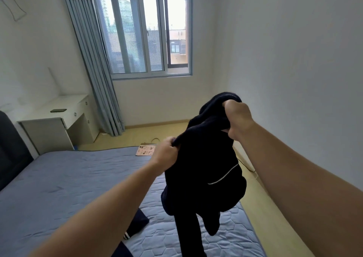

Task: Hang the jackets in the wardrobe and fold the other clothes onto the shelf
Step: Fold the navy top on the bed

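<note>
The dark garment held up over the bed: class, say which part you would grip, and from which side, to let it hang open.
Probably its upper edge, at two spread points, coming from above. The dark garment hangs bunched from the right hand and left hand, which grip its top folds. Its weight drops toward the bed, so top grips should let it unfold.

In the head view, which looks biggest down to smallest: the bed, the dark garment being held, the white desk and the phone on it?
1. bed
2. dark garment
3. white desk
4. phone
The garment may outrank the desk only because it hangs close to the camera.
</note>
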Available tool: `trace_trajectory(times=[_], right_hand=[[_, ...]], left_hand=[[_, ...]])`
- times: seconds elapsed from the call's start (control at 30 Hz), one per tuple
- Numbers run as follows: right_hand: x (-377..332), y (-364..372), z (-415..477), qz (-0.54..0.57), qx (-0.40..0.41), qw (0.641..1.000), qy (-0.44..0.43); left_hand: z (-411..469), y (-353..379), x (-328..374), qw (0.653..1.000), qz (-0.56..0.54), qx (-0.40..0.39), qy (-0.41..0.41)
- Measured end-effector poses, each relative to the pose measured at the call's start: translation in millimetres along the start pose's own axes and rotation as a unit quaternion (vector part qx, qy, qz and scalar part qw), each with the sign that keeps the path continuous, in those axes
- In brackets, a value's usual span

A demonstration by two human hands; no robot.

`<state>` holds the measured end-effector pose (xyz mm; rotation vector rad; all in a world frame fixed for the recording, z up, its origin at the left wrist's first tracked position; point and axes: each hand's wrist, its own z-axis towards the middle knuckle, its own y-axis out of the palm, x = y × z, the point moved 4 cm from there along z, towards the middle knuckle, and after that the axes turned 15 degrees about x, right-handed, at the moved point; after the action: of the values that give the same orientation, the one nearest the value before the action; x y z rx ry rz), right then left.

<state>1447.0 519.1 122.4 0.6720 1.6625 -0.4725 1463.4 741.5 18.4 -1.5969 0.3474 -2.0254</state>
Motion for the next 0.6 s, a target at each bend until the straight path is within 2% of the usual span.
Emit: trace_trajectory(times=[0.13,0.23,0.3,0.43,0.53,0.6], right_hand=[[11.1,-18.5,9.0,-0.076,0.028,0.997,0.002],[23.6,-27.4,12.7,-0.205,0.055,0.977,-0.024],[32.6,-27.7,11.1,-0.233,0.064,0.970,-0.032],[51.1,-16.5,0.8,-0.143,0.005,0.990,-0.012],[53.8,-11.6,-13.4,-0.067,-0.057,0.991,-0.100],[59.3,-2.2,-28.8,-0.094,-0.165,0.967,-0.168]], left_hand=[[28.6,-34.8,33.8,0.994,0.026,0.077,0.075],[37.8,-55.4,65.6,0.982,0.041,0.118,0.140],[38.3,-66.1,84.4,0.978,0.023,0.139,0.155],[33.4,-80.3,114.4,0.973,-0.015,0.156,0.170],[29.2,-80.0,121.7,0.974,-0.002,0.144,0.177],[24.7,-75.6,122.6,0.975,0.017,0.135,0.176]])
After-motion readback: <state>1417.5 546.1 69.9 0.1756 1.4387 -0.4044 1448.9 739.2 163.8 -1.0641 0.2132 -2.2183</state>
